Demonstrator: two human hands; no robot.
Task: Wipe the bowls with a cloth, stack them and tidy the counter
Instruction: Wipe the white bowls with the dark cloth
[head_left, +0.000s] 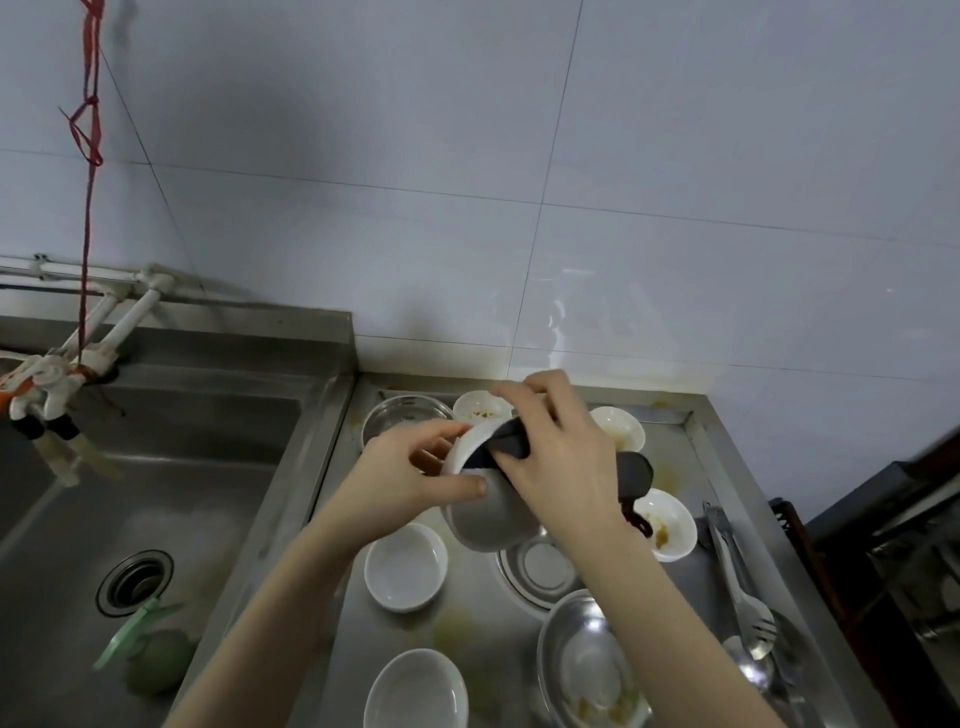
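White ceramic, the held bowl (485, 512) is lifted and tilted above the stainless worktop (467, 623). The left hand (410, 480) has its grip round the bowl's rim, thumb on the outer wall. The right hand (561, 457) presses a dark cloth (511, 441) into the bowl, fingers curled over it; the cloth's tail hangs out to the right of the bowl. Below the held bowl stand a clean white bowl (406, 566) and a steel plate (540, 569). Beyond it sit a steel bowl (400, 415) and two soiled white bowls (475, 408) (621, 427); another soiled bowl (667, 522) lies to its right. Tongs (735, 571) rest further right. The sink (156, 467) lies left of the held bowl.
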